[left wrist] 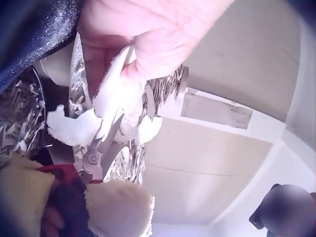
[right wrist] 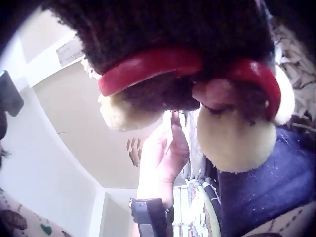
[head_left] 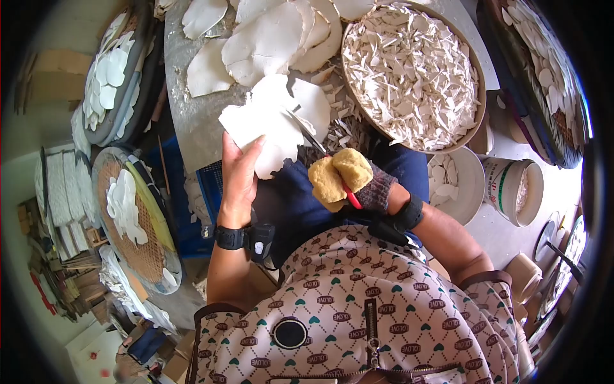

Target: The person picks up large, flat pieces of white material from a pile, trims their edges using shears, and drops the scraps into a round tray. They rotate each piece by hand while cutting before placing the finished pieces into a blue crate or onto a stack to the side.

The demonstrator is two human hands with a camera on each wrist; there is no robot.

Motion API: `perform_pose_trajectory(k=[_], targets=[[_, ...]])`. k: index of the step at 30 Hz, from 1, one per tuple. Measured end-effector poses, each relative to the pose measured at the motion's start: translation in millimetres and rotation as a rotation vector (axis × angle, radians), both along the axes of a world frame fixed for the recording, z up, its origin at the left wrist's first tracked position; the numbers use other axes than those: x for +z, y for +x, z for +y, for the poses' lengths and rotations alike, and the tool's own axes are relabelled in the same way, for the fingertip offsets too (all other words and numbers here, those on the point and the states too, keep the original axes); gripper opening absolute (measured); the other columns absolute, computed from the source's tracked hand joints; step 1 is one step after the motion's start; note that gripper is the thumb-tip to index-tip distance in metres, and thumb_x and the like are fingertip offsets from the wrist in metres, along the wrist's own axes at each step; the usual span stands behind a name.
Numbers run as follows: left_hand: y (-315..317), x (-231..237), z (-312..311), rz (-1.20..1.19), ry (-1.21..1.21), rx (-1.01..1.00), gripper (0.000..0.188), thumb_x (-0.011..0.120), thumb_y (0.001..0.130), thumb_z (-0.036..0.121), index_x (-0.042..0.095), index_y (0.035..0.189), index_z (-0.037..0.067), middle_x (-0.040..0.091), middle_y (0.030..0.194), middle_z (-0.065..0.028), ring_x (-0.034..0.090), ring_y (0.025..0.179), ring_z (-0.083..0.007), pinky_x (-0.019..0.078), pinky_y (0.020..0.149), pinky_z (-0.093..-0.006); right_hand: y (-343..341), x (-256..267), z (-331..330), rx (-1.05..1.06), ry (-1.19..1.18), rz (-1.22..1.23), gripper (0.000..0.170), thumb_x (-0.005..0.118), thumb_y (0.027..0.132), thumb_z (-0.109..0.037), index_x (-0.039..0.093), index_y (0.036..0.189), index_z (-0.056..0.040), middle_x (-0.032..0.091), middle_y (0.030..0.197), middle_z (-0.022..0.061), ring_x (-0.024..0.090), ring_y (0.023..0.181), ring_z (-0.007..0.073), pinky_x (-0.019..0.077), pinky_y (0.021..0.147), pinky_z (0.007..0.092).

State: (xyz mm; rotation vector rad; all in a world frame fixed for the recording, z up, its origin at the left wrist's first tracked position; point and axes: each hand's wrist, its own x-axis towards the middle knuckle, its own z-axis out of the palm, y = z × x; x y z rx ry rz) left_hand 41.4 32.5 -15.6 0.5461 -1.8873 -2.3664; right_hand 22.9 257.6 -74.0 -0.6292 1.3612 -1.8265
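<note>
- So we've got the left hand up front, thumb and fingers pinching a thin white sheet with ragged edges, held above the lap.
- Right hand wears a dark knit glove and is wrapped round the red handles of a pair of scissors, with chunky yellow foam pads about the grip.
- The blades reach the right edge of the sheet; we can't tell if they've bitten in.
- Beyond the left hand we see a grey table with bigger white slices overlapping on it.
- Up on the right there's a round tray heaped with white slivers.
- Below that tray, a white bucket holds flat pieces, just beside a tub with a green stripe.
- Over on our left, a woven tray carries more white pieces.
</note>
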Motion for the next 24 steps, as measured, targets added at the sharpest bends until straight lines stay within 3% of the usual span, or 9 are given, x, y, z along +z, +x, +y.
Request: perform_pose_trajectory(k=[1, 4, 9, 10, 14, 16, 18, 20, 24], targets=[[-1.5, 1.9, -2.1, 0.002, 0.002, -0.011, 0.040, 0.056, 0.084, -0.002, 0.040, 0.120, 0.003, 0.052, 0.117, -0.0101, 0.053, 0.106, -0.0163, 0.0441, 0.092, -0.0313, 1.7, 0.7, -1.7, -0.018, -0.043, -0.085, 0.022, 0.058, 0.082, -0.009, 0.057, 0.103, -0.0024, 0.062, 0.103, 0.0117, 0.059, 0.097, 0.0251, 0.0464, 0.085, 0.0326], [-9.3, 9.2, -8.8, -0.021, -0.008, -0.060, 0.048, 0.054, 0.084, 0.000, 0.036, 0.128, 0.003, 0.049, 0.123, -0.0099, 0.050, 0.111, -0.0179, 0.0421, 0.094, -0.0327, -7.4, 4.4, -6.2, -0.039, -0.066, 0.044, 0.023, 0.059, 0.082, -0.010, 0.057, 0.103, -0.0028, 0.062, 0.104, 0.0123, 0.059, 0.097, 0.0258, 0.0462, 0.085, 0.0330], [-27.8, 21.3, -10.2, 0.006, 0.010, -0.068, 0.045, 0.055, 0.083, -0.003, 0.038, 0.124, 0.004, 0.050, 0.120, -0.0099, 0.051, 0.109, -0.0170, 0.0425, 0.093, -0.0317, -39.3, 20.6, -16.4, 0.048, -0.093, -0.060, 0.018, 0.057, 0.085, -0.013, 0.061, 0.099, -0.0023, 0.064, 0.093, 0.0109, 0.062, 0.087, 0.0202, 0.0481, 0.077, 0.0286], [-31.0, 23.3, -10.8, 0.001, 0.009, -0.061, 0.045, 0.055, 0.083, -0.003, 0.038, 0.125, 0.004, 0.050, 0.120, -0.0098, 0.051, 0.109, -0.0170, 0.0423, 0.093, -0.0317, -42.5, 27.0, -18.5, 0.007, -0.069, 0.038, 0.017, 0.055, 0.087, -0.015, 0.062, 0.097, -0.0022, 0.065, 0.087, 0.0097, 0.061, 0.082, 0.0167, 0.0487, 0.073, 0.0289], [-33.9, 29.4, -15.6, -0.013, 0.043, -0.104, 0.047, 0.056, 0.083, -0.003, 0.037, 0.126, 0.004, 0.050, 0.120, -0.0096, 0.050, 0.109, -0.0169, 0.0419, 0.094, -0.0318, -43.2, 22.7, -13.7, 0.069, -0.092, -0.002, 0.027, 0.057, 0.089, -0.010, 0.054, 0.114, -0.0034, 0.059, 0.111, 0.0073, 0.056, 0.104, 0.0142, 0.0439, 0.093, 0.0285], [-32.0, 28.9, -18.3, -0.013, 0.066, -0.119, 0.049, 0.056, 0.083, -0.002, 0.036, 0.127, 0.004, 0.050, 0.120, -0.0094, 0.050, 0.109, -0.0170, 0.0420, 0.093, -0.0315, -42.0, 7.6, -19.6, -0.061, -0.044, 0.323, 0.022, 0.060, 0.082, -0.011, 0.058, 0.102, -0.0031, 0.062, 0.099, 0.0112, 0.059, 0.093, 0.0233, 0.0468, 0.081, 0.0314], [-27.8, 27.6, -14.1, -0.042, 0.060, -0.156, 0.050, 0.057, 0.082, -0.001, 0.036, 0.128, 0.004, 0.050, 0.120, -0.0093, 0.051, 0.109, -0.0171, 0.0423, 0.092, -0.0310, -46.5, 12.9, -22.4, -0.200, 0.041, 0.908, 0.022, 0.065, 0.074, -0.011, 0.059, 0.094, -0.0037, 0.063, 0.092, 0.0141, 0.060, 0.088, 0.0307, 0.0485, 0.076, 0.0352], [-24.6, 28.1, -12.1, -0.076, 0.063, -0.190, 0.052, 0.056, 0.082, 0.000, 0.035, 0.130, 0.004, 0.050, 0.121, -0.0090, 0.050, 0.110, -0.0172, 0.0418, 0.093, -0.0307, -45.3, 20.7, -21.6, -0.095, 0.003, 0.521, 0.022, 0.065, 0.073, -0.011, 0.059, 0.094, -0.0033, 0.062, 0.092, 0.0147, 0.059, 0.088, 0.0314, 0.0484, 0.076, 0.0353], [-26.7, 33.5, -13.1, -0.134, 0.072, -0.226, 0.054, 0.056, 0.083, 0.002, 0.034, 0.132, 0.005, 0.049, 0.123, -0.0081, 0.049, 0.113, -0.0167, 0.0405, 0.094, -0.0305, -48.9, 19.3, -21.5, -0.117, 0.037, 0.627, 0.020, 0.065, 0.073, -0.012, 0.059, 0.090, -0.0031, 0.062, 0.090, 0.0144, 0.060, 0.086, 0.0318, 0.0487, 0.074, 0.0353]])
